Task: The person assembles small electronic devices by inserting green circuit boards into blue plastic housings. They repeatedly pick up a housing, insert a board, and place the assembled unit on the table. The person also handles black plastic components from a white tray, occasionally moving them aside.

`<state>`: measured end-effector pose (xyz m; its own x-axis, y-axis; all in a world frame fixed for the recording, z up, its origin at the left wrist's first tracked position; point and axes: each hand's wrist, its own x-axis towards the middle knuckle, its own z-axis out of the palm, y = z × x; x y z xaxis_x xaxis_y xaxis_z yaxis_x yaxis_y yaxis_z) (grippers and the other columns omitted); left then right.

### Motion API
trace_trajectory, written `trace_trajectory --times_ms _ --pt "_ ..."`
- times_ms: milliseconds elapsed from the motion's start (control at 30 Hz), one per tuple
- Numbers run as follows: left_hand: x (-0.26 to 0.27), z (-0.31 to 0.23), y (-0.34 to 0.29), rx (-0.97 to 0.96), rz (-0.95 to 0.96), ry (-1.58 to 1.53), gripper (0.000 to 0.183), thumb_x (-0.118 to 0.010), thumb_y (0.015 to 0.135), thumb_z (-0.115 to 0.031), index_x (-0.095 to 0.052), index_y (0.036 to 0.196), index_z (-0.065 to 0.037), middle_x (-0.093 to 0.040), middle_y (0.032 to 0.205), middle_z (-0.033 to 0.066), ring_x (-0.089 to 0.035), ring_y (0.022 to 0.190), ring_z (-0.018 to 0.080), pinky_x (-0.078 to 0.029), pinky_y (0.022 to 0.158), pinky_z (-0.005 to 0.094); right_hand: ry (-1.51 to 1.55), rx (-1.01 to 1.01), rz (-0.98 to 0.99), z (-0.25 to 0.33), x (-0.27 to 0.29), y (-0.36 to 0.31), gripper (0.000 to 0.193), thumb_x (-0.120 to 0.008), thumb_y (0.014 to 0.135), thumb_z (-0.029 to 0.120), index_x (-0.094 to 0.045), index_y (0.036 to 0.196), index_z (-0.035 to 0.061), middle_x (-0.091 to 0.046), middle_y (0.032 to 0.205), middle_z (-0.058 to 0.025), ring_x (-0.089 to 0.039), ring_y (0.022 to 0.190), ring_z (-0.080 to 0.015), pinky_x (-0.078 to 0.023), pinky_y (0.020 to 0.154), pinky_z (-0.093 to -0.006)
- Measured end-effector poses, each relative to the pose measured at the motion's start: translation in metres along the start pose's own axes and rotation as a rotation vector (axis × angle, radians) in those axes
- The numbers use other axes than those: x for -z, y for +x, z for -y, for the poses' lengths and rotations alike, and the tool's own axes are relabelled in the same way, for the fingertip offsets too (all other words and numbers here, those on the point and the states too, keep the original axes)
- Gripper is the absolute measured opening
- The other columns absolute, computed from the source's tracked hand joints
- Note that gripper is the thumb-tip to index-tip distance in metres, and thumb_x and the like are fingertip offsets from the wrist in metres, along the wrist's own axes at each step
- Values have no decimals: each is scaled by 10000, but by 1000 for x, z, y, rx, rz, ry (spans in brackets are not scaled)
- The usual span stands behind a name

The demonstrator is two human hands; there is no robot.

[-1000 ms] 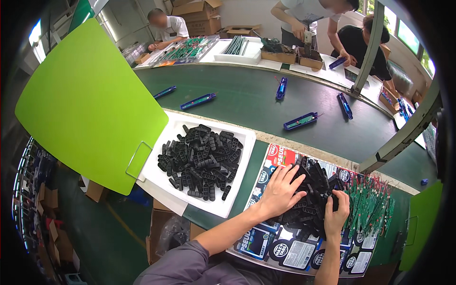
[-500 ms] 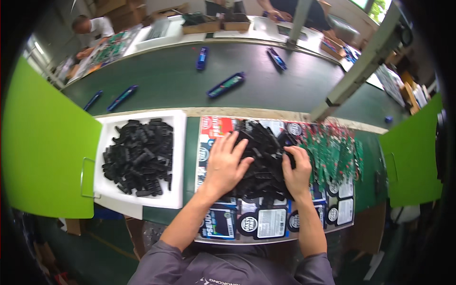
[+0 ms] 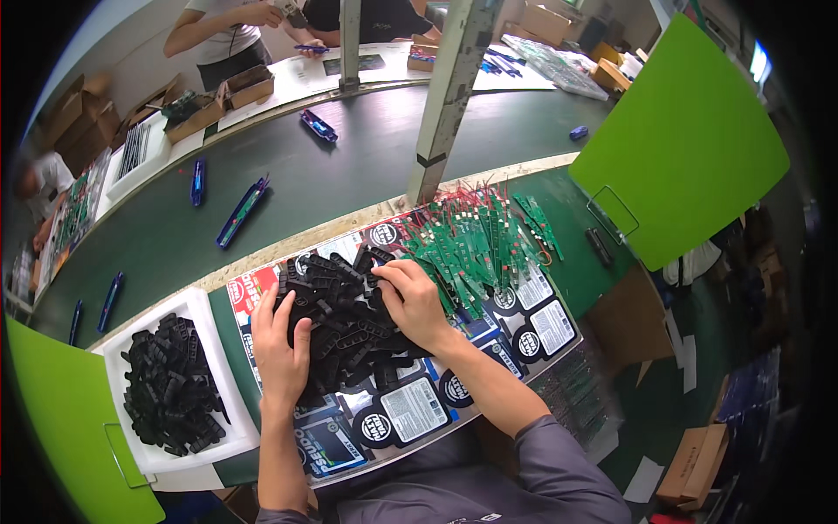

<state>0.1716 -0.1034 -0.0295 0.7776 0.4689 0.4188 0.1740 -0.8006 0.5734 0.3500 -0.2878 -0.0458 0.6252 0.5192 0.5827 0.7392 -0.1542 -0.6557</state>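
A loose heap of small black plastic parts [image 3: 349, 336] lies on a printed sheet in front of me. On the heap's left side rests my left hand [image 3: 281, 354], open, its fingers stretched out and the thumb apart, touching the parts. At the right edge of the heap is my right hand [image 3: 417, 306], its fingers bent and the thumb apart from them. Its fingertips touch the black parts, and I see nothing gripped in it. Just beyond that hand lie green circuit boards [image 3: 476, 249] with red wires, spread in a pile.
Left of the sheet [image 3: 415, 410], a white foam tray [image 3: 236, 384] holds more black parts. Green panels [image 3: 690, 140] stand at both sides. A metal post [image 3: 445, 105] rises behind the boards. Blue-cased pieces [image 3: 243, 211] lie on the green conveyor [image 3: 367, 162]. People work across it.
My view has turned to the right, so the scene sits further left and tilted. Both hands stay at the black heap, the left still on its left side, the right at its right edge.
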Motion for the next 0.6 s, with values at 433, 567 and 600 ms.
trace_trajectory --times_ms 433,567,600 --pt "46 -10 -9 75 289 -75 968 -905 801 -430 -482 1589 -60 -280 1698 306 -233 1599 469 -235 1290 531 -38 0 44 3 -7 -2 221 -682 940 -7 -741 1153 8 -703 1083 -185 -701 954 -356 -560 835 -421" --pt "56 0 -42 39 405 71 1246 -952 664 -572 -372 1658 -93 -144 1738 312 -109 1613 529 -167 1287 631 -6 -53 69 8 -8 -1 221 -680 936 -9 -744 1148 4 -700 1086 -181 -698 974 -350 -559 844 -420" --pt "52 5 -51 22 419 61 1261 -951 659 -583 -362 1663 -97 -136 1738 315 -105 1609 539 -162 1288 632 -32 -30 68 7 -7 -2 226 -681 934 -12 -745 1149 5 -699 1094 -187 -696 988 -356 -556 866 -425"
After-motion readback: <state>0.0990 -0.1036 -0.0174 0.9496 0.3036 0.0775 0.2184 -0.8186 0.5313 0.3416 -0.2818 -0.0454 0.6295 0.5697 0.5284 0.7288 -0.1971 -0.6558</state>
